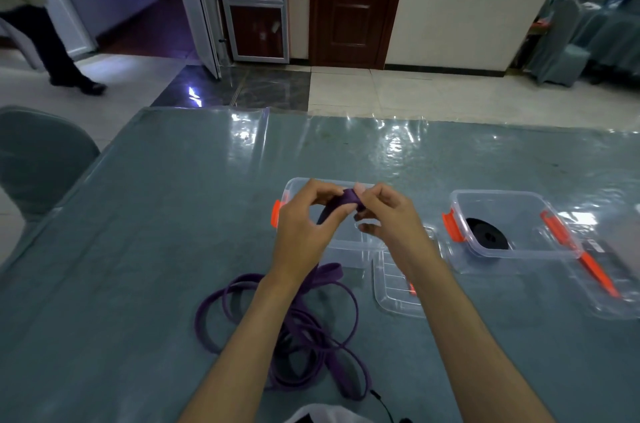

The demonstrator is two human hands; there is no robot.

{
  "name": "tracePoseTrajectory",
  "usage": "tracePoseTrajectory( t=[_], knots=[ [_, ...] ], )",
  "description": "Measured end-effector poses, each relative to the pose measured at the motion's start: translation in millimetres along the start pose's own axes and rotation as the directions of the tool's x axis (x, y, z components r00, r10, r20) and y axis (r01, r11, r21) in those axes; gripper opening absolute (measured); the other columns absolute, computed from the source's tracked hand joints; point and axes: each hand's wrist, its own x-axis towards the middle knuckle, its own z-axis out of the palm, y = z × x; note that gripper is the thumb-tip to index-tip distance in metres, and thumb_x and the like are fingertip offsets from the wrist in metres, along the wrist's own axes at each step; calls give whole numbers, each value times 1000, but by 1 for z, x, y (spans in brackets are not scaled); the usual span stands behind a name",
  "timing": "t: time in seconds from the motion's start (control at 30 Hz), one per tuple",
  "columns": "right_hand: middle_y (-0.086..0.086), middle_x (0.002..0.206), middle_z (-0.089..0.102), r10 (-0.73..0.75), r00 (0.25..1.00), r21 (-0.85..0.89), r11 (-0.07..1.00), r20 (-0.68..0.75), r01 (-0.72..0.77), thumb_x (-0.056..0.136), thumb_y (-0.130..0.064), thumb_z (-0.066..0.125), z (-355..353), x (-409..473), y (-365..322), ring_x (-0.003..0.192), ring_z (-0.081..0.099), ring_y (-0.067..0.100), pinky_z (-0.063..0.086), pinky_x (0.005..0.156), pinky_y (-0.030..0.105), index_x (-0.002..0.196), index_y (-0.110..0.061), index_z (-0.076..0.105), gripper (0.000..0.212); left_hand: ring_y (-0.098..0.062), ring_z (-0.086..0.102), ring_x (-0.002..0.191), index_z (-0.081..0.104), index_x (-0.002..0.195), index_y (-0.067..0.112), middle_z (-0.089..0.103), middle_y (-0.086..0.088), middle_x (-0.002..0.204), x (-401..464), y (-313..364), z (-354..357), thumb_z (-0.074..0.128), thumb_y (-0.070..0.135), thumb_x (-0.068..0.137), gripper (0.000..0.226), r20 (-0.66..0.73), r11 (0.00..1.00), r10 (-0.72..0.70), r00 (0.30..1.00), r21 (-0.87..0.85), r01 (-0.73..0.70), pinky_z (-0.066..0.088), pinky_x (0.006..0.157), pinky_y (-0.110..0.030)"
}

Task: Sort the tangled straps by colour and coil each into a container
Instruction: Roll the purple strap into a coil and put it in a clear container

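Standing by the blue-grey table (pixel 138 214), two clear containers: one (pixel 349 246) under the hands, one (pixel 512 232) to the right with a coiled black strap (pixel 486 232) lying flat inside. One purple strap (pixel 304 329) sprawls in loose loops near the table's front edge, its end running up to the left hand (pixel 304 228) and right hand (pixel 388 221), both pinching it. No readable writing

Purple strap (pixel 301 329); black coil (pixel 486 234); orange latches (pixel 452 227); teal tablecloth (pixel 138 214).
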Motion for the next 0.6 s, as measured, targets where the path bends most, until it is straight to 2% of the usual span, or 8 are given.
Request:
tracePoseTrajectory(
  t=[0.1, 0.17, 0.23, 0.3, 0.4, 0.5, 0.6],
  knots=[
    [5, 72, 69, 51, 999, 75, 996, -8, -50, 96, -33, 75, 5, -1, 6, 69, 66, 13, 57, 68, 23, 78, -14, 76, 26, -14, 73, 103, 71, 104, 31, 74, 17, 104, -9, -9, 9, 83, 22, 91, 19, -63, 999, -33, 997, -31, 31, 59, 92, -26],
    [9, 76, 73, 78, 997, 123, 990, -13, -76, 98, -28, 73, 7, -3, 8, 72, 70, 16, 59, 71, 24, 92, -5, 79, 24, -15, 74, 108, 73, 103, 28, 76, 16, 109, -19, -16, 17, 83, 19, 91, 18, -121, 994, -81, 989, -89, 70, 61, 95, -35],
    [13, 88, 79, 90, 995, 116, 989, -31, -86, 101, -25, 69, 7, -3, 12, 81, 77, 22, 61, 75, 26, 108, -3, 75, 24, -14, 71, 117, 76, 109, 29, 76, 15, 120, -25, -19, 22, 82, 21, 92, 20, -100, 986, -111, 989, -136, 97, 58, 100, -31],
    [14, 94, 81, 110, 992, 97, 990, -58, -104, 105, -25, 64, 9, -6, 15, 87, 79, 25, 62, 73, 27, 112, -4, 71, 23, -12, 69, 123, 77, 116, 28, 74, 14, 126, -26, -21, 24, 81, 19, 93, 26, -60, 989, -102, 993, -115, 95, 55, 103, -25],
    [14, 98, 81, 120, 991, 72, 991, -56, -116, 108, -26, 58, 11, -8, 19, 92, 80, 26, 61, 72, 25, 109, -7, 70, 23, -16, 70, 116, 79, 120, 26, 75, 11, 118, -20, -23, 22, 78, 16, 95, 27, -31, 990, -118, 992, -84, 116, 57, 98, -26],
    [0, 93, 81, 47, 999, -46, 998, -21, -48, 106, -36, 60, 7, -10, 19, 88, 77, 19, 59, 72, 23, 105, -16, 72, 24, -13, 71, 114, 78, 122, 25, 76, 10, 116, -16, -23, 15, 75, 19, 98, 26, -21, 988, -133, 991, -82, 131, 55, 95, -18],
    [-2, 99, 80, -114, 993, -91, 989, 24, 116, 99, -28, 71, 0, -7, 13, 92, 76, 20, 59, 77, 27, 107, -16, 75, 15, -11, 71, 115, 78, 123, 26, 77, 12, 117, -15, -19, 11, 74, 21, 98, 26, -36, 981, -147, 988, -131, 141, 56, 95, -19]
  ],
)
